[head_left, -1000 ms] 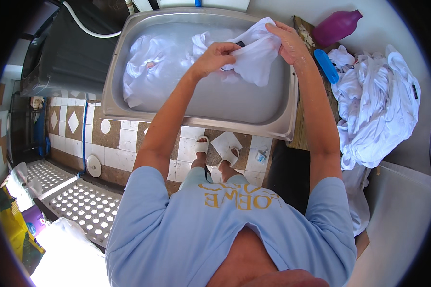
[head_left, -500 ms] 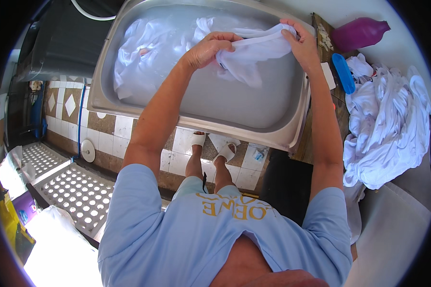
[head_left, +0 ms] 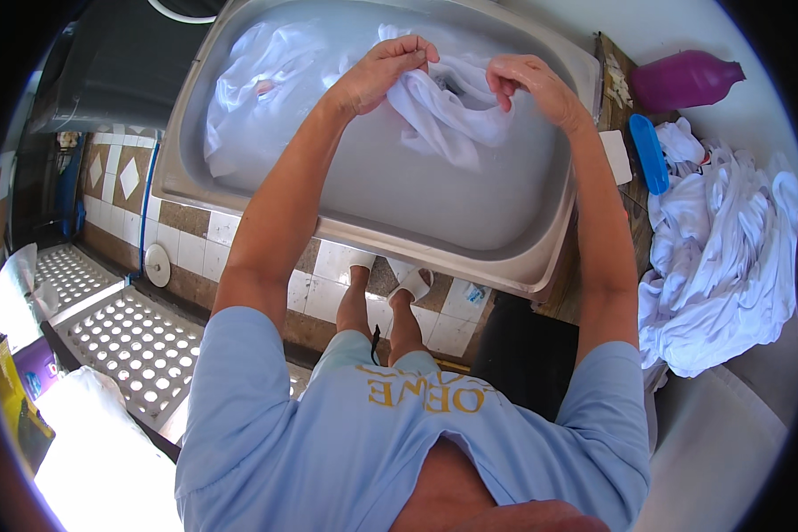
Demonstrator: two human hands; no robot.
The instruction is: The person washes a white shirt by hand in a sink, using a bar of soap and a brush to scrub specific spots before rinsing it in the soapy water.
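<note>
A wet white garment [head_left: 443, 115] hangs bunched over a large steel sink [head_left: 346, 232] filled with cloudy water. My left hand [head_left: 383, 75] grips its upper left part, fingers curled into the cloth. My right hand [head_left: 528, 84] pinches the cloth's upper right edge. Both hands are close together above the water. More white laundry [head_left: 257, 97] soaks at the sink's left end.
A heap of white clothes [head_left: 718, 257] lies on the counter to the right, with a purple bottle [head_left: 683, 80], a blue brush [head_left: 649, 152] and a white soap bar [head_left: 615, 156] behind it. Tiled floor, perforated metal grates [head_left: 124, 341] and a white bag [head_left: 89, 443] lie at the left below.
My hands have drawn closer together on the white garment, bunching it over the water. The view has shifted slightly, with the sink lower in the picture.
</note>
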